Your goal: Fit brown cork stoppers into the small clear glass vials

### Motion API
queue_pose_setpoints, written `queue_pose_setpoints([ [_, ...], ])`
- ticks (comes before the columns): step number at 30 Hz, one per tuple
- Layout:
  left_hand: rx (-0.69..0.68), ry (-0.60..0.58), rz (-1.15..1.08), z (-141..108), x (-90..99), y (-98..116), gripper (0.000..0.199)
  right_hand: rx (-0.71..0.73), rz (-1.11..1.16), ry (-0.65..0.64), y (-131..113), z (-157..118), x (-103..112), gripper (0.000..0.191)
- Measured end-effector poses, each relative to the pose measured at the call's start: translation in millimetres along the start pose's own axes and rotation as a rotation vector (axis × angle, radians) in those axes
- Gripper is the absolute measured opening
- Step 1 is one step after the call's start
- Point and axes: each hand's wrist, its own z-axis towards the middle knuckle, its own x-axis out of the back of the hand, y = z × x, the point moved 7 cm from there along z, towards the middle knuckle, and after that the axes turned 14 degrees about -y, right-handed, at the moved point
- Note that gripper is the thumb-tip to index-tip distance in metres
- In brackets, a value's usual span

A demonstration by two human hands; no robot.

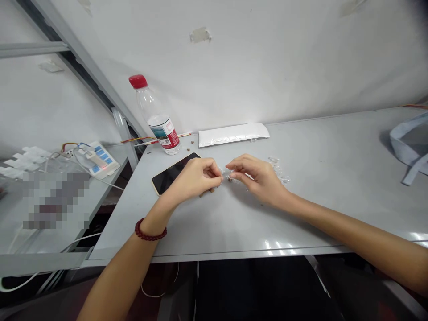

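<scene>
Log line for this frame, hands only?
left hand: pinching, item unclear, beside smartphone | right hand: by clear plastic scraps | small brown bits on grey table

Scraps of clear plastic film (276,168) lay crumpled and glinting just right of the centre of the frame. A tiny wisp (229,177), perhaps the same film, sat at mid-frame, with small brown crumbs (206,192) just below and left of it.
</scene>
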Motion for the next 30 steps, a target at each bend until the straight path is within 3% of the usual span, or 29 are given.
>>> queue_pose_setpoints([
  [3,-0.020,-0.006,-0.028,-0.1,-4.0,4.8,0.010,-0.184,0.267,-0.016,7.9,-2.0,-0.3,0.012],
  [7,-0.044,-0.015,-0.075,0.5,-7.0,8.2,0.010,-0.268,0.443,-0.057,8.7,-3.8,-4.4,0.013],
  [21,-0.066,0.065,-0.156,-1.3,-5.9,15.5,0.016,-0.319,0.451,-0.018,9.5,-4.3,0.1,0.015],
  [30,-0.096,0.094,-0.148,-0.9,-7.5,15.7,0.021,-0.329,0.408,-0.104,9.9,-6.9,-4.9,0.021],
])
